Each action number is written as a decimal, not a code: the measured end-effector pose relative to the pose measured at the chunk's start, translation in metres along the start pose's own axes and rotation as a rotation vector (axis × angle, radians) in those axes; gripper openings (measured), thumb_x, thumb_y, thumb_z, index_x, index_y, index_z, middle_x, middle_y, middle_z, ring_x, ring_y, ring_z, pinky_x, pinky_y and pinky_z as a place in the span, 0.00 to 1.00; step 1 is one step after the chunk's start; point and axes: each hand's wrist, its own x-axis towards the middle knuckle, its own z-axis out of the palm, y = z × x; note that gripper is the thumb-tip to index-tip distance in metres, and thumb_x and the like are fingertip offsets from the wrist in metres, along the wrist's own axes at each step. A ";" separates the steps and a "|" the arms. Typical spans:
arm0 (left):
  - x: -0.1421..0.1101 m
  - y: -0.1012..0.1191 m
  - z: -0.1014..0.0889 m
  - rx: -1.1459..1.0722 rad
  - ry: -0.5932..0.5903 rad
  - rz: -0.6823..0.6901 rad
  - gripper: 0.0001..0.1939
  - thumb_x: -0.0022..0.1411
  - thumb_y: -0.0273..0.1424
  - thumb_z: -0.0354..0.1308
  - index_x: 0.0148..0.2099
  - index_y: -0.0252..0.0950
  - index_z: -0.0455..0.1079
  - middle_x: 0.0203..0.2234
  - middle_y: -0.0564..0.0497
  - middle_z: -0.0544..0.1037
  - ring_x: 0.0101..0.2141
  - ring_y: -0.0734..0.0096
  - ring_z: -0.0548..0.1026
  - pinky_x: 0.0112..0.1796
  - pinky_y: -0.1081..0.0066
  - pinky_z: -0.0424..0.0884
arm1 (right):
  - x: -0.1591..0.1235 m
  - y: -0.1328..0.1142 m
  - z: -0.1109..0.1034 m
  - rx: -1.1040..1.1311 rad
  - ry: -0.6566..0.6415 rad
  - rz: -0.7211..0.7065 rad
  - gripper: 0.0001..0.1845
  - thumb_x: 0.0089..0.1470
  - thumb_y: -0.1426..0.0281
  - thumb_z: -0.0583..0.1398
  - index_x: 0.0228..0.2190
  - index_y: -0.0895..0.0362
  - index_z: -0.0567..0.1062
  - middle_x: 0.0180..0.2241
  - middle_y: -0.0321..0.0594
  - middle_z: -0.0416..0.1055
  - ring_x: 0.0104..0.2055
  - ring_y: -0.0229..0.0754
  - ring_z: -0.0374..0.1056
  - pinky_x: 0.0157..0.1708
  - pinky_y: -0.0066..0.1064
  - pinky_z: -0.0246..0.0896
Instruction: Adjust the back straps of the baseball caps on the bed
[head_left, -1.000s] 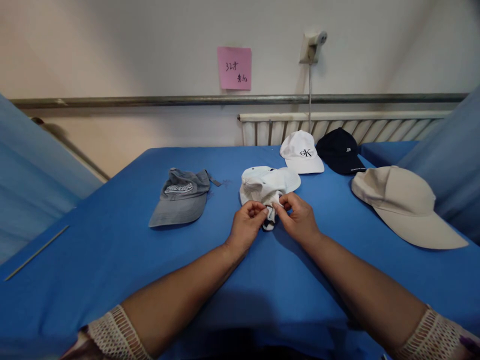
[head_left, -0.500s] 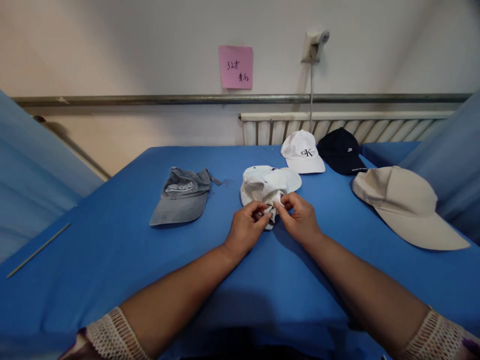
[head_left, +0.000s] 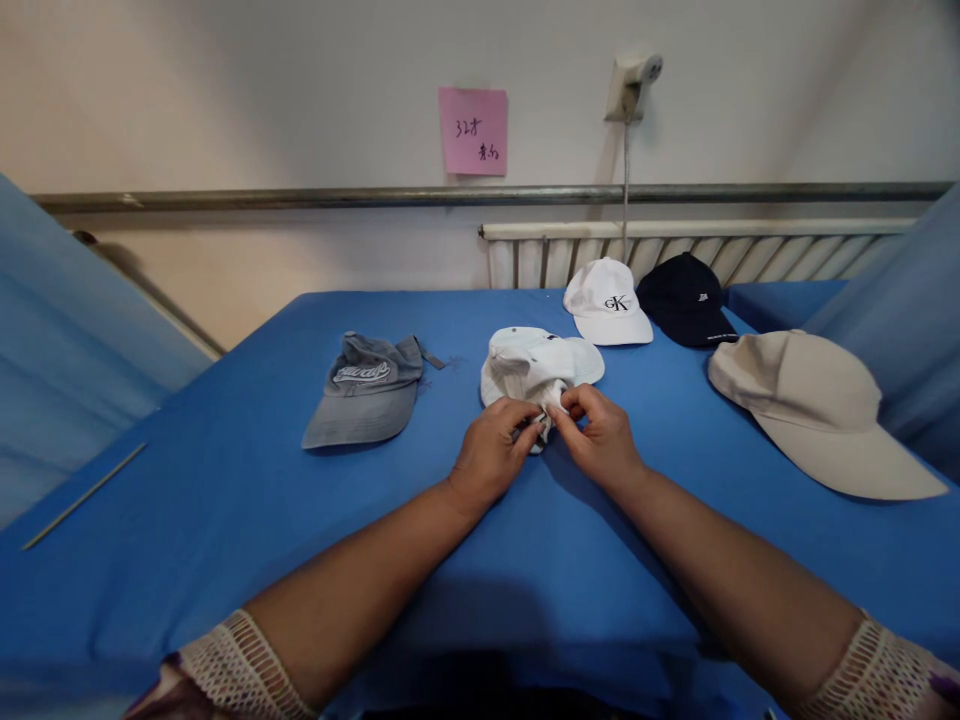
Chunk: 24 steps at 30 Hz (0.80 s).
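Note:
A white cap point(head_left: 536, 362) lies upside down in the middle of the blue table point(head_left: 225, 480), its back towards me. My left hand point(head_left: 491, 452) and my right hand point(head_left: 601, 440) meet at the cap's near edge. Both are closed in a pinch on the white adjustment strap at the back of the cap. The strap itself is mostly hidden under my fingers.
A grey cap point(head_left: 365, 388) lies to the left. A white cap with a black logo point(head_left: 607, 300), a dark navy cap point(head_left: 686, 298) and a large beige cap point(head_left: 814, 410) lie at the right. Behind the table are a radiator point(head_left: 705, 250) and a pink note point(head_left: 473, 130).
My fingers have worked the strap slightly closer to the cap, and less of the strap's dark end shows below them. The hands stay in the same place.

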 end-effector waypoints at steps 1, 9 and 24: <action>0.000 0.000 0.000 -0.004 0.006 0.002 0.08 0.58 0.32 0.61 0.40 0.42 0.77 0.33 0.49 0.77 0.36 0.65 0.73 0.42 0.68 0.65 | 0.000 0.000 0.000 0.005 0.001 0.010 0.07 0.57 0.67 0.58 0.28 0.54 0.67 0.24 0.32 0.65 0.25 0.36 0.62 0.29 0.28 0.57; 0.000 -0.012 0.009 -0.028 0.061 -0.056 0.09 0.57 0.32 0.62 0.41 0.37 0.74 0.32 0.52 0.79 0.33 0.70 0.76 0.40 0.69 0.71 | -0.001 0.005 0.000 0.064 0.029 0.133 0.08 0.55 0.65 0.60 0.28 0.55 0.70 0.23 0.32 0.68 0.25 0.36 0.64 0.28 0.28 0.57; 0.001 -0.012 0.016 -0.172 0.066 -0.107 0.13 0.54 0.34 0.65 0.41 0.35 0.69 0.31 0.52 0.76 0.32 0.71 0.75 0.36 0.69 0.73 | -0.002 0.003 -0.002 0.185 0.040 0.279 0.08 0.53 0.64 0.62 0.29 0.55 0.70 0.25 0.33 0.69 0.25 0.36 0.65 0.28 0.28 0.59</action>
